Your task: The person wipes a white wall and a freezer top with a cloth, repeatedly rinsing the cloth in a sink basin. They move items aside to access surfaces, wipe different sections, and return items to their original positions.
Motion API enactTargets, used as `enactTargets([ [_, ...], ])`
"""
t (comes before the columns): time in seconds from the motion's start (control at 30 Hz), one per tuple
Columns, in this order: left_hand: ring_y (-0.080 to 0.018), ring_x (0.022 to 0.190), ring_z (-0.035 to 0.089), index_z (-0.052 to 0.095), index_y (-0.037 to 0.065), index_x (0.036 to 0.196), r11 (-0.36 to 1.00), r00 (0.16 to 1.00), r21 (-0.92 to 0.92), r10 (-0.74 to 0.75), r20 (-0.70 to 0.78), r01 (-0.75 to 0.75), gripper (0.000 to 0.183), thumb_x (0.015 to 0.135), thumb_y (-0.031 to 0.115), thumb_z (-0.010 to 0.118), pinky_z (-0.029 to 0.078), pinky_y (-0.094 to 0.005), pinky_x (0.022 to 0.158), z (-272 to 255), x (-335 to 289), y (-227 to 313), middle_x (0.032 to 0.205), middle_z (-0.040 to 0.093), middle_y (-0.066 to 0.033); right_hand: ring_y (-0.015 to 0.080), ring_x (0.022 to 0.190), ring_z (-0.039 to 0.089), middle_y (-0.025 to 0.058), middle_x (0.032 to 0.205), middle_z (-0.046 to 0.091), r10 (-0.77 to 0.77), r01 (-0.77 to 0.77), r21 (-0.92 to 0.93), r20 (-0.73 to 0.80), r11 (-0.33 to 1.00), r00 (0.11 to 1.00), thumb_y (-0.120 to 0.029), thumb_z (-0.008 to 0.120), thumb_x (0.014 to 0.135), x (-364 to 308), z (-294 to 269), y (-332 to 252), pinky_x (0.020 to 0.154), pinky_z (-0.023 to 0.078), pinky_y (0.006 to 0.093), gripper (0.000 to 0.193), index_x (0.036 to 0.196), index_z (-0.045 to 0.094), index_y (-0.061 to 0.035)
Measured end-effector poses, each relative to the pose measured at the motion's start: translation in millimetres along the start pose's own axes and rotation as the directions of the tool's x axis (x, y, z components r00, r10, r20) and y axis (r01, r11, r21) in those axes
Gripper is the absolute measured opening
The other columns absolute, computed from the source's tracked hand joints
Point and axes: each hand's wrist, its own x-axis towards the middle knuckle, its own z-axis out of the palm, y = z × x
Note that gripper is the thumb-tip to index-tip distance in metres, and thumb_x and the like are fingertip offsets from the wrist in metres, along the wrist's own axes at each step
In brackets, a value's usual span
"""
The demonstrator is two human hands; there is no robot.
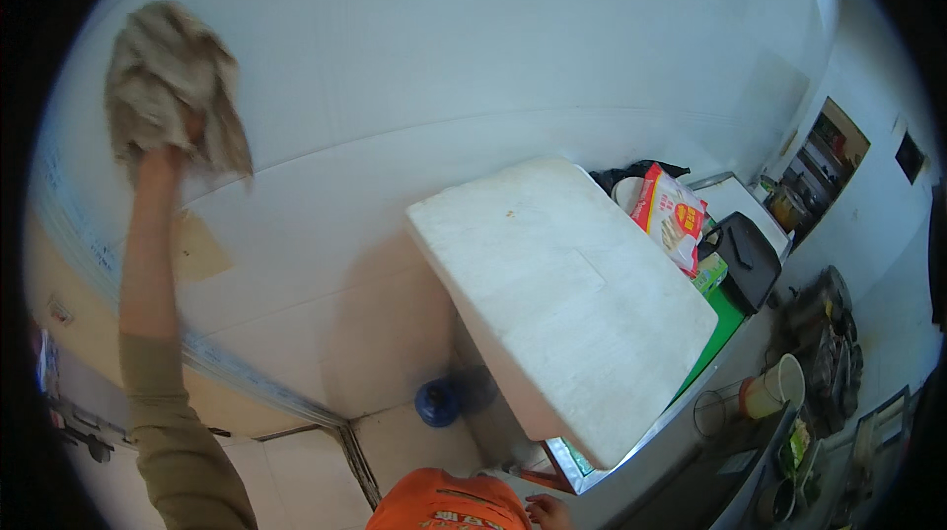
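A crumpled beige-grey cloth (pixel 170 76) is in my left hand (pixel 187 130), raised at the far left on a stretched arm. The hand is closed on the cloth and mostly hidden by it. Cloth and hand lie against the white wall (pixel 326 56), slightly blurred. My right hand (pixel 548 511) shows only in part at the bottom edge, beside my orange garment (pixel 449 500). Its fingers look loosely apart, and nothing shows in them. Nearest to it is the corner of a large white box (pixel 572 303).
Behind the white box are a red-and-white bag (pixel 671 217) and a black case (pixel 747 261) on a green surface (pixel 712 342). A blue bottle (pixel 437 403) stands low by the wall. At right are a bucket (pixel 779 387) and a wall opening (pixel 827 170). A door frame (pixel 237 362) edges the left.
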Motion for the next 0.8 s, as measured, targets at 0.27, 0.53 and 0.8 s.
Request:
enactTargets([
  [0.27, -0.0319, 0.152, 0.036, 0.048, 0.015, 0.154, 0.979, 0.974, -0.163, 0.084, -0.212, -0.120, 0.057, 0.099, 0.031, 0.051, 0.026, -0.0625, 0.122, -84.0, 148.0, 218.0, 0.159, 0.046, -0.0160, 0.0131, 0.067, 0.062, 0.0068, 0.088, 0.072, 0.294, -0.292, 0.097, -0.015, 0.952, 0.956, -0.015, 0.057, 0.099, -56.4, -38.9, 89.1, 0.062, 0.053, 0.0305, 0.033, 0.127, 0.067, -0.0006],
  [0.53, -0.0320, 0.152, 0.036, 0.047, 0.015, 0.154, 0.709, 0.785, -0.340, 0.531, -0.319, -0.618, 0.058, 0.100, 0.034, 0.050, 0.026, -0.0614, 0.122, -108.4, 111.1, 491.9, 0.160, 0.045, -0.0157, 0.0106, 0.069, 0.059, 0.0056, 0.087, 0.071, 0.443, -0.356, 0.478, -0.078, 0.803, 0.893, -0.015, 0.057, 0.100, -92.8, -44.3, 56.3, 0.061, 0.052, 0.0296, 0.032, 0.125, 0.068, -0.0001],
  [0.8, -0.0322, 0.152, 0.036, 0.046, 0.015, 0.155, 0.742, 0.819, -0.345, 0.524, -0.236, -0.574, 0.060, 0.100, 0.037, 0.049, 0.025, -0.0603, 0.123, -111.3, 119.7, 371.3, 0.161, 0.044, -0.0154, 0.0140, 0.071, 0.061, 0.0066, 0.091, 0.071, 0.416, -0.404, 0.100, -0.198, 0.909, 0.888, -0.018, 0.061, 0.102, -112.5, -22.9, 70.5, 0.065, 0.054, 0.0327, 0.030, 0.125, 0.069, -0.0012],
])
